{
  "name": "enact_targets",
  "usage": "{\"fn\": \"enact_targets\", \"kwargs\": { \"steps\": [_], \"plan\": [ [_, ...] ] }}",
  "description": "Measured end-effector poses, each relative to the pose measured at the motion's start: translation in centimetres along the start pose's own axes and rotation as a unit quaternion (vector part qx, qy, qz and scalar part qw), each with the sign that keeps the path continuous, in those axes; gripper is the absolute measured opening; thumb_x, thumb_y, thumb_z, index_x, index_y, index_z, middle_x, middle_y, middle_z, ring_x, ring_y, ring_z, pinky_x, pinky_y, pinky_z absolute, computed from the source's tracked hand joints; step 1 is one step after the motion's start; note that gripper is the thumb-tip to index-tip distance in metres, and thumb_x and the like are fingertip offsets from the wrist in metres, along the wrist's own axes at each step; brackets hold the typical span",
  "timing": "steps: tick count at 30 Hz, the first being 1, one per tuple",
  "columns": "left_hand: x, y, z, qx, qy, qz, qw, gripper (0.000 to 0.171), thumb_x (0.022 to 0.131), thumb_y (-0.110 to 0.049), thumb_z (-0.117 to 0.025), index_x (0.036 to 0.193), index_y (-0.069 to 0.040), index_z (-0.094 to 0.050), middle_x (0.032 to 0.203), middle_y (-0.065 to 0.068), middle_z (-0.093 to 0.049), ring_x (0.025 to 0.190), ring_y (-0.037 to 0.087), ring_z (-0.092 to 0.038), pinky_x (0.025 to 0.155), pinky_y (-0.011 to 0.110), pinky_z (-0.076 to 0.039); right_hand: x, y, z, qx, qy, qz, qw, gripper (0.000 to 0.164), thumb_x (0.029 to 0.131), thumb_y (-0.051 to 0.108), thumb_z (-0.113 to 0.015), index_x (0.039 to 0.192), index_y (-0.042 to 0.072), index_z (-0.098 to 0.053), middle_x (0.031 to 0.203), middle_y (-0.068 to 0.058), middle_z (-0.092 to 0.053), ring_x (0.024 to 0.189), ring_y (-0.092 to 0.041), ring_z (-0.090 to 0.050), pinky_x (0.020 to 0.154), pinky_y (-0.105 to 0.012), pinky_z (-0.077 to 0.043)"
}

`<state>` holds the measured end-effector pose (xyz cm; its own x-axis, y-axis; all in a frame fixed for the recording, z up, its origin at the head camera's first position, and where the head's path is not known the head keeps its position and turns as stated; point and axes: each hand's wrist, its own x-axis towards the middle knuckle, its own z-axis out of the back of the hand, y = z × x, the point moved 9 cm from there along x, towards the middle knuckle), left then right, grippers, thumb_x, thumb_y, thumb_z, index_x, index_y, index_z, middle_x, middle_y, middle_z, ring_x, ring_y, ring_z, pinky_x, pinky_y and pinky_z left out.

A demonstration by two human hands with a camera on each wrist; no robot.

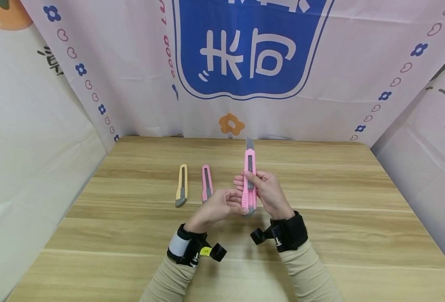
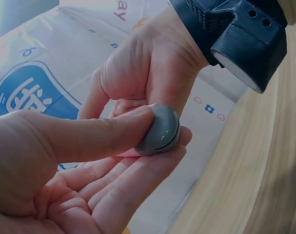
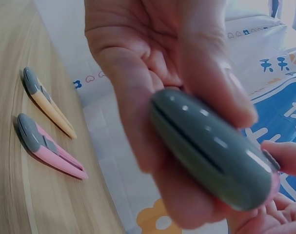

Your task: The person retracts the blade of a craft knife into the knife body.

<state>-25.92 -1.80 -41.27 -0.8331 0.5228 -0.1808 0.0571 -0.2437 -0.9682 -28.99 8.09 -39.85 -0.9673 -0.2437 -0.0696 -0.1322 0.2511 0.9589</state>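
A pink box cutter (image 1: 250,165) stands near upright above the table, its grey blade (image 1: 250,144) showing out of the top. My right hand (image 1: 271,193) grips the body around the middle, with the thumb on the grey slider. Lower down, my left hand (image 1: 220,205) pinches the body close to its grey end cap (image 2: 162,129), thumb on one side and fingers on the other. A second pink box cutter (image 1: 206,180) lies on the table behind the left hand, its lower end partly hidden. To its left rests a yellow box cutter (image 1: 182,182).
The wooden table (image 1: 339,180) reaches back to a printed white cloth (image 1: 143,105) hung behind it. Similar cloth hangs along both sides. Each wrist wears a black strap with a small camera (image 1: 258,236).
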Motion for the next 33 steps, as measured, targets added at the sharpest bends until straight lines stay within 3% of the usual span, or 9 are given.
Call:
{"fn": "enact_targets", "kwargs": {
  "steps": [6,16,33],
  "plan": [
    [-0.04,0.09,0.20,-0.011,-0.005,0.000,0.9999,0.036,0.086,-0.001,-0.066,0.120,0.006,-0.059,0.115,0.025,-0.068,0.095,0.015,-0.070,0.088,0.027,-0.058,0.05,-0.31,-0.12,0.000,-0.006,-0.018,1.000,0.046,0.100,0.024,-0.053,0.129,-0.012,-0.051,0.095,0.003,-0.076,0.091,-0.008,-0.073,0.088,-0.027,-0.058],
    [-0.08,0.02,0.53,0.001,-0.015,0.003,0.9999,0.037,0.085,-0.001,-0.067,0.121,0.006,-0.060,0.115,0.024,-0.068,0.095,0.015,-0.070,0.087,0.026,-0.058,0.02,-0.57,-0.18,-0.005,-0.017,-0.025,1.000,0.050,0.100,0.030,-0.051,0.129,-0.010,-0.053,0.093,0.005,-0.077,0.089,-0.007,-0.073,0.087,-0.027,-0.058],
    [0.01,0.07,0.31,0.004,-0.004,0.001,1.0000,0.034,0.085,-0.003,-0.068,0.117,0.006,-0.062,0.111,0.024,-0.070,0.089,0.008,-0.068,0.084,0.023,-0.057,-0.11,0.15,-0.28,0.006,-0.006,0.008,1.000,0.043,0.100,0.015,-0.050,0.128,-0.019,-0.048,0.087,0.004,-0.077,0.086,-0.009,-0.074,0.084,-0.026,-0.059]
  ]
}}
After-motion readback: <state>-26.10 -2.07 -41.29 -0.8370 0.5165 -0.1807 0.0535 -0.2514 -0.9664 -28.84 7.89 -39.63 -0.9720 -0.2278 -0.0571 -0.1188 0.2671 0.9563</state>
